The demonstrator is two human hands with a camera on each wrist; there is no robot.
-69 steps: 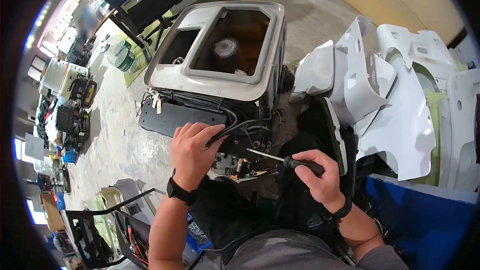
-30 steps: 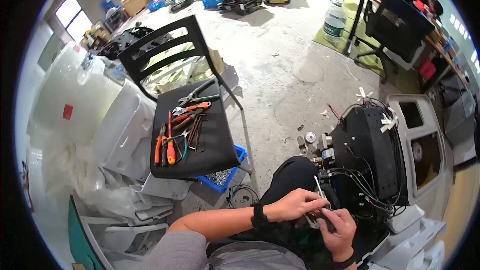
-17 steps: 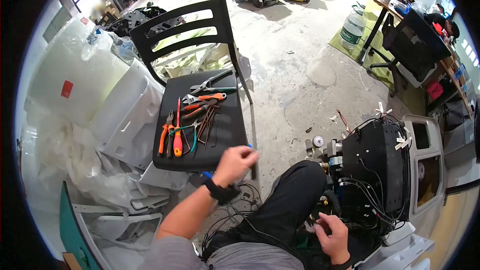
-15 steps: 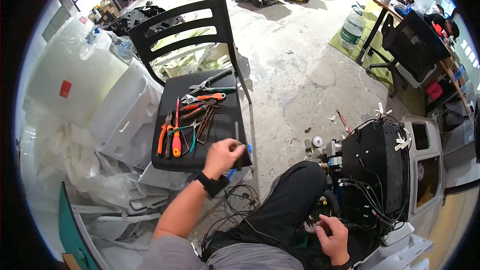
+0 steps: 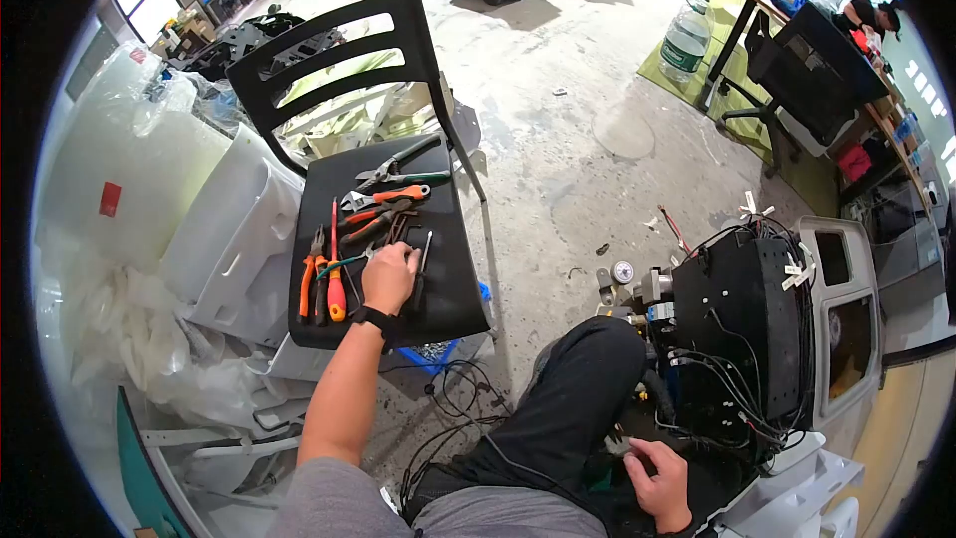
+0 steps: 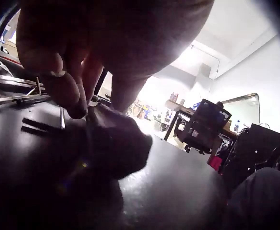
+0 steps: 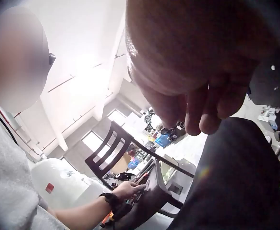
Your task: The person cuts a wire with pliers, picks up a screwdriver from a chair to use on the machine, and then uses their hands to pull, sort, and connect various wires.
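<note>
My left hand (image 5: 388,281) reaches down onto the black chair seat (image 5: 448,309), fingers curled and pinching at the dark hex keys (image 5: 401,224). In the left wrist view a thin metal rod (image 6: 62,118) shows under the fingertips. Just right of that hand lies a screwdriver (image 5: 426,257) with a bright shaft and dark handle, which looms close in the left wrist view. Orange-handled pliers (image 5: 307,284), a red-and-yellow screwdriver (image 5: 337,289) and an adjustable wrench (image 5: 398,195) lie around it. My right hand (image 5: 659,483) hovers by the lap, fingers loose, holding nothing.
A black-panelled machine (image 5: 732,324) with loose cables and a pressure gauge (image 5: 622,272) stands at the right. White plastic panels (image 5: 229,229) are stacked left of the chair. A blue crate (image 5: 433,354) sits beneath the seat, with black cables (image 5: 458,399) on the floor.
The dark-handled screwdriver went from my right hand to my left, which laid it on the chair and moved left to the hex keys. The head view has swung toward the chair.
</note>
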